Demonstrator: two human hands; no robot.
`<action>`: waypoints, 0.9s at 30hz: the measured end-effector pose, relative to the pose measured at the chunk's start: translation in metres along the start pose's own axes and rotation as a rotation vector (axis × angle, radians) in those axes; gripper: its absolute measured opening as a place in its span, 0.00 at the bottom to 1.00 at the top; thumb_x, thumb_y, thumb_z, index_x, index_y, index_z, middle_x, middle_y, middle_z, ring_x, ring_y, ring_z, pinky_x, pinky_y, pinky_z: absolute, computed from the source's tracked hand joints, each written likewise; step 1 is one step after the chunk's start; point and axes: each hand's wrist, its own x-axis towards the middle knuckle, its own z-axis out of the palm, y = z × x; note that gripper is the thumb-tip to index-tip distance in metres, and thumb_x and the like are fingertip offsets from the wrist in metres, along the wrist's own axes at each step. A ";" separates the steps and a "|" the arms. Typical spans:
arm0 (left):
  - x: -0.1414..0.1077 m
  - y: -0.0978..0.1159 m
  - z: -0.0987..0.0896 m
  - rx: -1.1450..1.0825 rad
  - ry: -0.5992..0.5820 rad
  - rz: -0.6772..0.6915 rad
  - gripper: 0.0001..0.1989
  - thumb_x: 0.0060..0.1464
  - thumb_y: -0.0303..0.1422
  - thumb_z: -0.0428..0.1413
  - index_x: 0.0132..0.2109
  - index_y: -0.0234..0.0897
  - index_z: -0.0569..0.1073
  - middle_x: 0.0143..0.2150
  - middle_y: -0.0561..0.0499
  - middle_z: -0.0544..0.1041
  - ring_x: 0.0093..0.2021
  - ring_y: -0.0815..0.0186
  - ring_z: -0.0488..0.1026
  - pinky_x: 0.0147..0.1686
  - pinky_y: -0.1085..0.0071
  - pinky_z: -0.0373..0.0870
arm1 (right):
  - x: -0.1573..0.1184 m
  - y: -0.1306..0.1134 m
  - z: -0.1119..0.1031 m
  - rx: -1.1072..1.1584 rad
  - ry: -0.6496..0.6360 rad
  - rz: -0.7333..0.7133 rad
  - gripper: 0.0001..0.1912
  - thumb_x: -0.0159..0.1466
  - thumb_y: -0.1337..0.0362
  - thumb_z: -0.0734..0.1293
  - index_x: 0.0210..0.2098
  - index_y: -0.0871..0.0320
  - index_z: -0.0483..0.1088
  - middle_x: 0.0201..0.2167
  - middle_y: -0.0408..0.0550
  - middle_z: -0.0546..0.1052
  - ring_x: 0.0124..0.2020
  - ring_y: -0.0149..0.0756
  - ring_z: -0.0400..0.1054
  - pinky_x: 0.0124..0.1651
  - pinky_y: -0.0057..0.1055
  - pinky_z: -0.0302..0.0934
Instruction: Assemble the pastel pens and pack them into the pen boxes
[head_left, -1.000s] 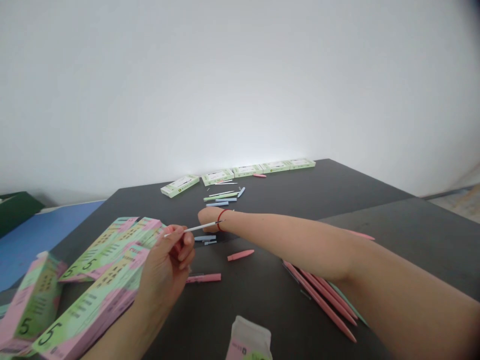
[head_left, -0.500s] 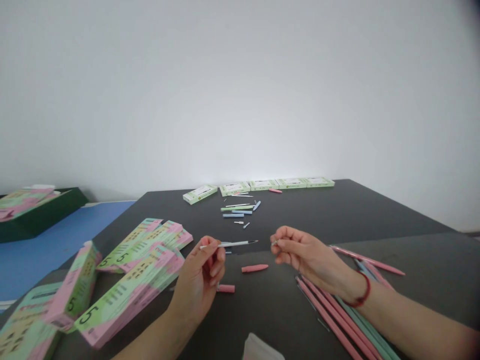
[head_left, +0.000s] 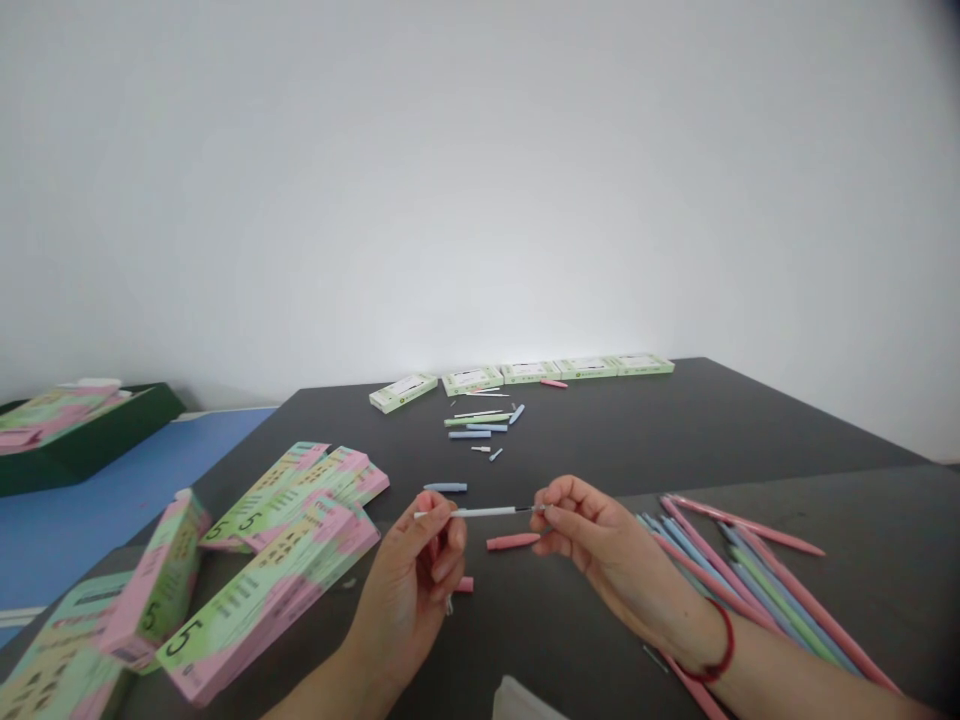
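My left hand (head_left: 405,580) pinches a white pen refill (head_left: 487,512) between thumb and forefinger, its dark tip pointing right. At that tip, the thumb and fingers of my right hand (head_left: 600,540) close on a tiny silvery piece that looks like a spring (head_left: 538,508). The refill tip meets this piece or lies right at it; I cannot tell how far it is inside. Just below the refill lies a pink pen tip section (head_left: 513,541). Another pink pen part (head_left: 466,584) shows partly beside my left hand. Beyond the hands rests a blue pen part (head_left: 448,487).
Pink and green boxes (head_left: 270,590) are piled at the left. Several pens (head_left: 780,590) lie under and beside my right forearm. Farther back are loose pen parts (head_left: 480,425) and a row of pale green boxes (head_left: 529,373). A dark green bin (head_left: 97,430) stands far left.
My two hands have come together, bringing the refill tip to the small piece in my right fingers. The view has shifted slightly, and more pens show at the right.
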 end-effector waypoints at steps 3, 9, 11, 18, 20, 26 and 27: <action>0.000 0.000 -0.002 0.001 -0.004 0.005 0.09 0.53 0.30 0.55 0.28 0.36 0.63 0.20 0.58 0.65 0.15 0.80 0.48 0.13 0.85 0.45 | -0.001 0.000 0.000 -0.024 0.009 -0.017 0.05 0.59 0.66 0.70 0.32 0.58 0.70 0.30 0.41 0.73 0.32 0.27 0.70 0.34 0.23 0.64; 0.002 -0.003 -0.006 0.004 -0.010 0.011 0.09 0.53 0.30 0.55 0.28 0.36 0.63 0.20 0.58 0.65 0.15 0.80 0.48 0.13 0.85 0.47 | 0.000 0.000 -0.004 -0.081 0.036 -0.038 0.06 0.59 0.64 0.70 0.33 0.58 0.69 0.30 0.40 0.73 0.30 0.26 0.70 0.36 0.24 0.63; 0.002 -0.003 -0.005 0.013 -0.016 0.006 0.10 0.54 0.31 0.55 0.28 0.36 0.62 0.20 0.59 0.65 0.14 0.80 0.48 0.12 0.85 0.47 | 0.001 0.001 -0.004 -0.113 0.038 -0.041 0.07 0.59 0.63 0.70 0.33 0.58 0.69 0.29 0.40 0.74 0.29 0.27 0.70 0.35 0.24 0.63; 0.001 -0.009 -0.002 0.028 -0.015 -0.024 0.11 0.53 0.31 0.56 0.28 0.37 0.61 0.20 0.60 0.65 0.15 0.80 0.48 0.12 0.86 0.49 | 0.000 -0.002 0.007 -0.297 0.039 -0.056 0.12 0.56 0.58 0.70 0.31 0.58 0.67 0.26 0.40 0.73 0.26 0.28 0.70 0.32 0.26 0.63; 0.000 -0.011 -0.002 0.031 -0.019 -0.022 0.10 0.53 0.31 0.56 0.29 0.37 0.62 0.20 0.59 0.66 0.15 0.79 0.48 0.12 0.86 0.47 | 0.000 -0.004 0.009 -0.392 0.047 -0.063 0.13 0.56 0.56 0.70 0.29 0.58 0.66 0.23 0.39 0.71 0.23 0.28 0.69 0.29 0.25 0.62; -0.002 -0.014 -0.002 0.056 -0.027 -0.024 0.10 0.54 0.31 0.55 0.29 0.36 0.61 0.21 0.59 0.66 0.15 0.80 0.47 0.13 0.85 0.47 | -0.005 -0.008 0.003 -0.717 0.038 -0.122 0.04 0.60 0.62 0.64 0.33 0.57 0.67 0.21 0.38 0.71 0.22 0.28 0.67 0.27 0.24 0.61; -0.002 -0.015 -0.002 0.058 -0.030 -0.025 0.10 0.54 0.31 0.55 0.29 0.36 0.61 0.21 0.59 0.66 0.16 0.80 0.47 0.13 0.85 0.47 | -0.006 -0.009 0.002 -0.772 0.035 -0.135 0.03 0.60 0.64 0.64 0.33 0.57 0.68 0.21 0.38 0.71 0.22 0.28 0.67 0.26 0.23 0.60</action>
